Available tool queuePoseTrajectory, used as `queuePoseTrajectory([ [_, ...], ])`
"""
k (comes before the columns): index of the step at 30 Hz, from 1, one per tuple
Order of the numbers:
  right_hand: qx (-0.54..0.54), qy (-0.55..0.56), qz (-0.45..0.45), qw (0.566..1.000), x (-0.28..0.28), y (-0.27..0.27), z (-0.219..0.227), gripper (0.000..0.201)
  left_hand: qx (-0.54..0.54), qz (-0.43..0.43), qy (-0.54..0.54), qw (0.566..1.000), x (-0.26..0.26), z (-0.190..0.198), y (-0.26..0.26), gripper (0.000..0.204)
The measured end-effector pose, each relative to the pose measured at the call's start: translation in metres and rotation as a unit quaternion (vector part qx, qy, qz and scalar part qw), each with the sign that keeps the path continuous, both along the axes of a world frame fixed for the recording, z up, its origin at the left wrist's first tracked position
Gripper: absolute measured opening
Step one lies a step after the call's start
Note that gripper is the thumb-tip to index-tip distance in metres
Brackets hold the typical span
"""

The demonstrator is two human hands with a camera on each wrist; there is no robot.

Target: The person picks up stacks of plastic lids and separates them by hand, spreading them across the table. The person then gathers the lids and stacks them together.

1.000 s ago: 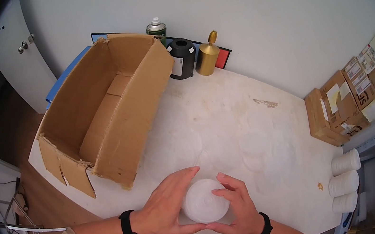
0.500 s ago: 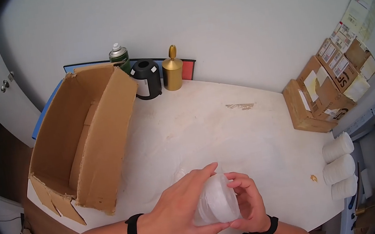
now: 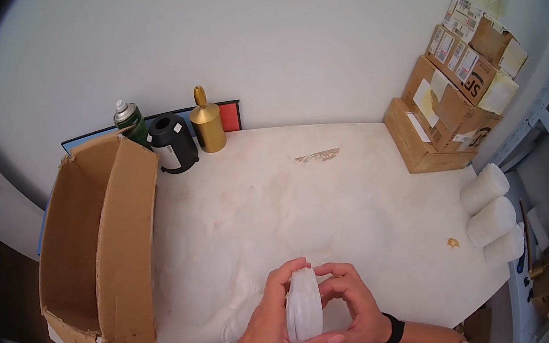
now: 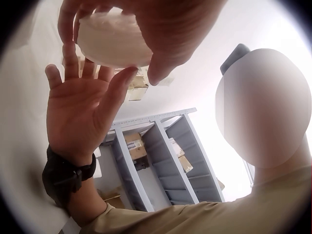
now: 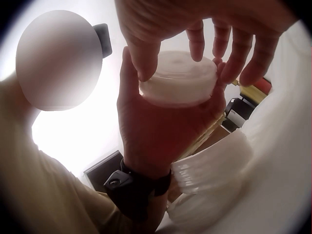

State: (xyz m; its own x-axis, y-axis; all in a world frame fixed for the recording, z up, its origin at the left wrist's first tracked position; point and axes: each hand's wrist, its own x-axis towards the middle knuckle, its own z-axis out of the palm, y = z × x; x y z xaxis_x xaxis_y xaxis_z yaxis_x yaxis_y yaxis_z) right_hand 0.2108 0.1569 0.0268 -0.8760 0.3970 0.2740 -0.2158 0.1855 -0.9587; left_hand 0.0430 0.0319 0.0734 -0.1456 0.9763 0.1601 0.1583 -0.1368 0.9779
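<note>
In the head view a thick white disc (image 3: 302, 306) with a layered rim stands nearly on edge between the hands. My left hand (image 3: 268, 327) grips its rim, fingers over the top and thumb stretched along the bottom. My right hand (image 3: 356, 300) is on the disc's right side with its fingers loosely bent. In the right wrist view its fingertips lie right over the disc's ringed face and its thumb is at the rim. The left wrist view shows the right palm (image 4: 75, 114) facing the camera, fingers spread.
An uncovered cardboard box (image 3: 126, 241) stands on the table's left. Behind it are a spray can (image 3: 132, 125), a black canister (image 3: 173, 143) and a gold canister (image 3: 208, 128). Parcels (image 3: 451, 104) and white ribbed rolls (image 3: 492, 220) line the right side. Clear plastic (image 5: 214, 161) lies near the hands.
The disc has turned from face up to nearly edge-on, and my left hand has turned with it. In the head view the box and canisters have shifted left as the camera turned.
</note>
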Motion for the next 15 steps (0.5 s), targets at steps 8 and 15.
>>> queuePoseTrajectory([
  [8,0.19,0.118,-0.022,0.975,-0.001,-0.003,0.008,0.031,-0.049,0.03,-0.124,0.991,0.018,-0.011,-0.007,0.103],
  [15,0.222,0.143,-0.016,0.964,0.002,-0.007,0.015,0.02,-0.126,0.039,-0.21,0.969,0.05,-0.043,-0.012,0.089],
])
